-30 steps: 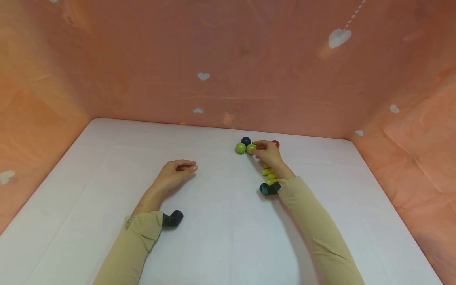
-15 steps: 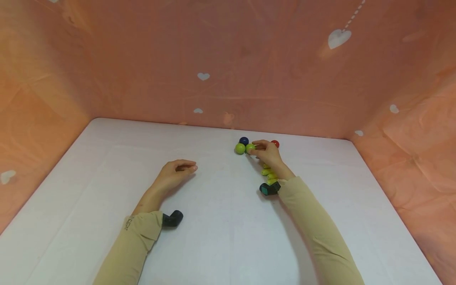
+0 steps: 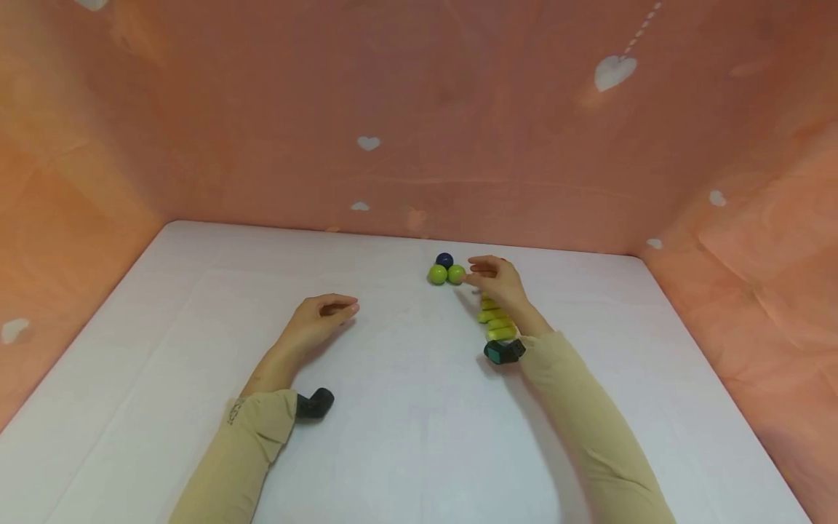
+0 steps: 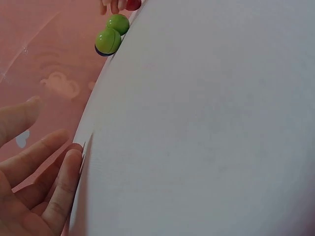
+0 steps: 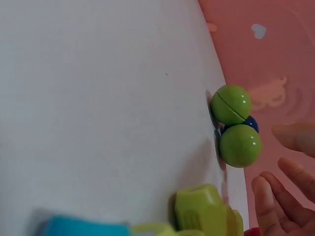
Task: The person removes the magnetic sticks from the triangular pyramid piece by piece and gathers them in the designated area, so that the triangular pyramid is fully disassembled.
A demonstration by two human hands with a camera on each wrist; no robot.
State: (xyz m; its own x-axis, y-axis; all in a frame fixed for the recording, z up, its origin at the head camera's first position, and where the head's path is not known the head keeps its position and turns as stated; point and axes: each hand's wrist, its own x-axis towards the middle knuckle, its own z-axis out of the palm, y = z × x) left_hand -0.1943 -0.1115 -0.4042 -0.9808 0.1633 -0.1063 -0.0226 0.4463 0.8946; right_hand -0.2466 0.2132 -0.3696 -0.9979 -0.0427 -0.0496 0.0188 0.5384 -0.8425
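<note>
Two green balls [image 3: 437, 274] sit side by side at the back of the table, a dark blue ball [image 3: 444, 260] just behind them. My right hand [image 3: 500, 284] is to their right, thumb tip close to the nearer green ball in the head view. In the right wrist view its fingers are spread and hold nothing, with a gap to the balls. A red ball [image 4: 133, 4] is mostly hidden behind this hand. Beneath the right wrist lies a ridged yellow-green plastic object [image 3: 499, 324], partly covered. My left hand [image 3: 310, 320] rests on the table, fingers loosely bent and holding nothing.
The white table [image 3: 393, 378] ends at the back against an orange-pink cloth [image 3: 419, 109] with white hearts. A dark wrist device [image 3: 504, 352] sits at the right cuff, another wrist device [image 3: 316, 404] at the left. A blurred blue piece [image 5: 86, 227] borders the right wrist view.
The balls shifted slightly left under my right hand. That hand has since let go of the right green ball and drawn back a little to the right. My left hand has stayed in place.
</note>
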